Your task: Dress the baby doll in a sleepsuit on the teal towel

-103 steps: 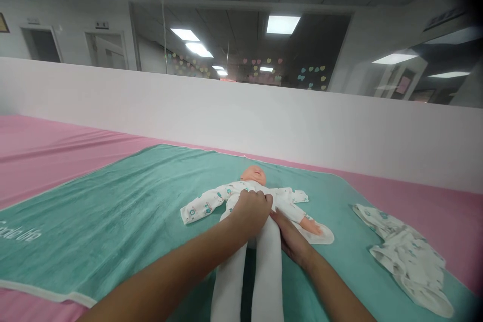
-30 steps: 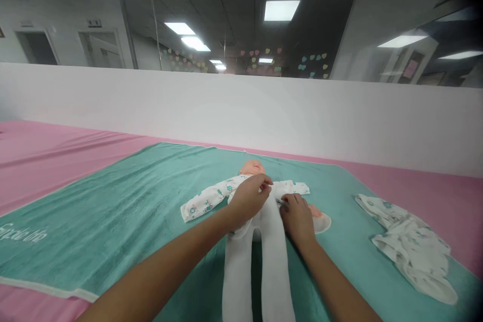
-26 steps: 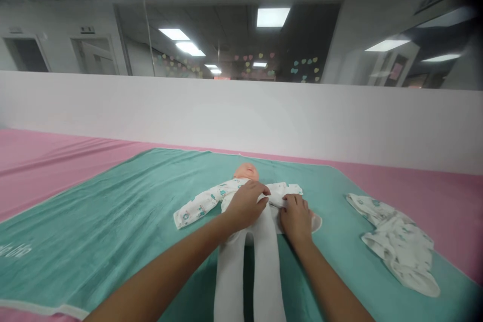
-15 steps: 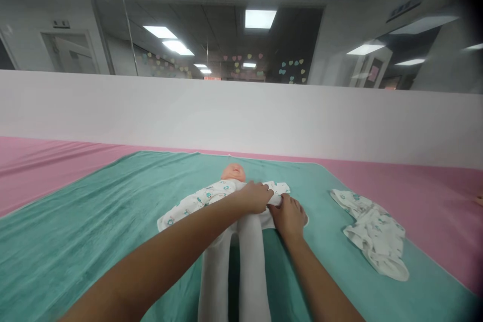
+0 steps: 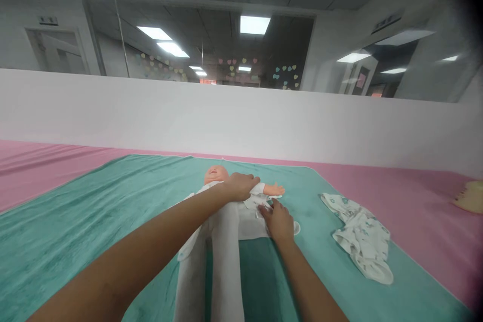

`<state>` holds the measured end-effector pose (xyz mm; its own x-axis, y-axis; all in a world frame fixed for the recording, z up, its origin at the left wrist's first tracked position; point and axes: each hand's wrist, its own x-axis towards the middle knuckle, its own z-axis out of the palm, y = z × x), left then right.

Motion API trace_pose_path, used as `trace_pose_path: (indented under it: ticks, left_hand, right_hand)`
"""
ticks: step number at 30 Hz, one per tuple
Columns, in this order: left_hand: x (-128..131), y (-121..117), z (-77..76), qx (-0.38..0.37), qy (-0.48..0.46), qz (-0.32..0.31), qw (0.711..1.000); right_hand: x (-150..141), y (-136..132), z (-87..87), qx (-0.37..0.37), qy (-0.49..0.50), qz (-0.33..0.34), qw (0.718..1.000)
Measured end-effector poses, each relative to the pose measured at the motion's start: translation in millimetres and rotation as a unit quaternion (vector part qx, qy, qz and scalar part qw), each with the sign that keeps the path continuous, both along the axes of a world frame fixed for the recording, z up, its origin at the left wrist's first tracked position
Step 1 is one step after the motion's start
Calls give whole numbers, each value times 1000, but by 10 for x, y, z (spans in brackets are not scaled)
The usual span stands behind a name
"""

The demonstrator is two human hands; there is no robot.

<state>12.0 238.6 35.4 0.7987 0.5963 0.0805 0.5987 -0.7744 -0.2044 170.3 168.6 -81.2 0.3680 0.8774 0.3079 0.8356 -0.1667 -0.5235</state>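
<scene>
A baby doll lies on its back on a teal towel (image 5: 94,241), its head (image 5: 213,175) pointing away from me. It wears a white printed sleepsuit (image 5: 251,224), and its white-clad legs (image 5: 207,271) stretch toward me. My left hand (image 5: 237,186) lies over the doll's chest and shoulder, close to its bare forearm and hand (image 5: 273,190). My right hand (image 5: 277,221) touches the front edge of the sleepsuit. Neither grip is clear.
A crumpled printed white garment (image 5: 358,239) lies on the towel to the right. A round white pad (image 5: 297,228) shows beside my right hand. Pink matting (image 5: 415,186) surrounds the towel, a low white wall (image 5: 241,121) stands beyond, and a beige object (image 5: 470,196) sits at the right edge.
The doll's bare forearm now shows past my left hand, which has slid toward the doll's head. My right hand has moved closer to the sleepsuit's middle. The view has swung, and a beige object has appeared.
</scene>
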Motion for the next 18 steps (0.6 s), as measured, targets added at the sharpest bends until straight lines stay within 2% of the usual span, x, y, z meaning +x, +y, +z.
trace_pose_path:
  ticks: [3,6,8,9,12,14,18]
  left_hand:
    - [-35,4,34,26,52,-6,998]
    - [-44,-24,90,22,93,3,995]
    - [-67,-74,152,18,98,11,995]
    - [-86,-107,188,19,99,13,995]
    - [-144,-211,282,28,113,6,993]
    - [-166,-251,304,38,132,-1,991]
    - [-169,-237,239,61,146,-18,987]
  right_hand:
    - [-59,-14,8,22,-87,17,996]
    - [-103,-21,15,58,-135,105,984]
    - [-105,-16,12,44,-141,155,977]
    - [-95,-12,6,32,-137,152,978]
    - [-20,6,-19,16,-127,78,989]
    - [54,20,-39,16,-124,53,991]
    - [168,47,-61,8,-113,91,989]
